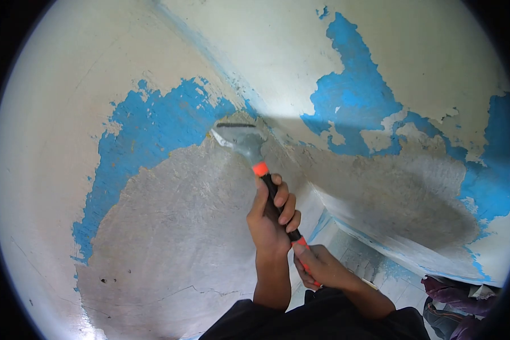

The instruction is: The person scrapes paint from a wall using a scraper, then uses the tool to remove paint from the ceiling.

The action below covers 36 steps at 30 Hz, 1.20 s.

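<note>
Orange-black scraper [267, 181], blade [236, 126] beyond left grip [271, 224]

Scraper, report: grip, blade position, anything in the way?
Left hand high on handle, right hand at lower end. Scraper blade at blue paint's edge, contact unclear. Wall corner close beside blade.

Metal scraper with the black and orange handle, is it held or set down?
Held. The scraper has the left grip closed around its black handle section and the right grip around its lower orange end.
</note>
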{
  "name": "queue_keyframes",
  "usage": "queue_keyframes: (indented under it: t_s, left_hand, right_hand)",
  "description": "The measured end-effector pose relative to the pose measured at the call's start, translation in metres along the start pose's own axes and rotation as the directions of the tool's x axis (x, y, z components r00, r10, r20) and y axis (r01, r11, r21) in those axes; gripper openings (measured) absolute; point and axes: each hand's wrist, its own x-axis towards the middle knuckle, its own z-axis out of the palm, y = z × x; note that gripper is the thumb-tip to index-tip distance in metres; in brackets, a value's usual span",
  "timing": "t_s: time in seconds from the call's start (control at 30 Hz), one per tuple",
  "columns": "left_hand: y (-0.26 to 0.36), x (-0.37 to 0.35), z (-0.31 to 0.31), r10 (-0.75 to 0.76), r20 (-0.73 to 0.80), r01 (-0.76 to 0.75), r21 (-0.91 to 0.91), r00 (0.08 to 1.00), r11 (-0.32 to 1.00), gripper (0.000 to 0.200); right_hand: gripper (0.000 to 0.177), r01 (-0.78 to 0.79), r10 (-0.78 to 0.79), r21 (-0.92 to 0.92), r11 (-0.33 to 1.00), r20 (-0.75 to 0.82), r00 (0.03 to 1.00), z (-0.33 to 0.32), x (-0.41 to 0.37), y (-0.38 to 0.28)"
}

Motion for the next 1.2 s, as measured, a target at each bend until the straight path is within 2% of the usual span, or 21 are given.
queue_keyframes:
  t_s: [0.13, 0.23, 0.4, 0.53, 0.63, 0.97, 1.1, 1.2]
  left_hand:
    - [0.005, 0.003, 0.002, -0.021, -0.002, 0.021, 0.015, 1.0, 1.0, 0.033]
    - [0.004, -0.006, -0.006, -0.022, -0.031, 0.023, 0.012, 0.999, 1.0, 0.034]
    - [0.008, 0.002, -0.002, -0.015, -0.062, 0.02, 0.09, 0.998, 0.996, 0.035]
    - [0.007, -0.005, -0.008, -0.032, -0.068, 0.038, 0.077, 0.997, 0.996, 0.036]
    - [0.007, 0.008, 0.0, -0.018, -0.061, 0.026, 0.124, 0.998, 0.992, 0.037]
    - [-0.001, 0.008, 0.001, 0.009, -0.112, 0.008, 0.147, 0.994, 0.989, 0.041]
    - [-0.002, 0.005, -0.002, 0.016, -0.137, 0.003, 0.14, 0.99, 0.99, 0.036]
    - [0.001, 0.011, 0.012, 0.028, -0.151, 0.004, 0.213, 0.988, 0.977, 0.036]
  right_hand:
    - [0.057, 0.0, -0.001, 0.07, 0.998, 0.01, 1.0, 0.001, 0.005, -0.005]
    - [0.056, 0.028, -0.029, -0.019, 0.999, -0.051, 0.998, 0.004, 0.007, 0.009]
    - [0.055, 0.04, -0.041, 0.063, 0.997, 0.014, 0.999, 0.003, 0.012, -0.001]
    - [0.054, 0.043, -0.044, -0.011, 0.999, -0.019, 0.999, 0.005, 0.015, 0.019]
    - [0.053, 0.041, -0.041, 0.001, 0.999, -0.051, 0.998, 0.004, 0.017, 0.007]
    - [0.052, 0.014, -0.013, 0.045, 0.999, -0.022, 1.0, -0.009, 0.018, 0.002]
    - [0.053, 0.067, -0.067, -0.02, 0.998, -0.021, 0.998, -0.011, 0.023, 0.01]
    - [0.054, 0.054, -0.054, 0.004, 0.999, -0.013, 0.998, -0.009, 0.022, 0.009]
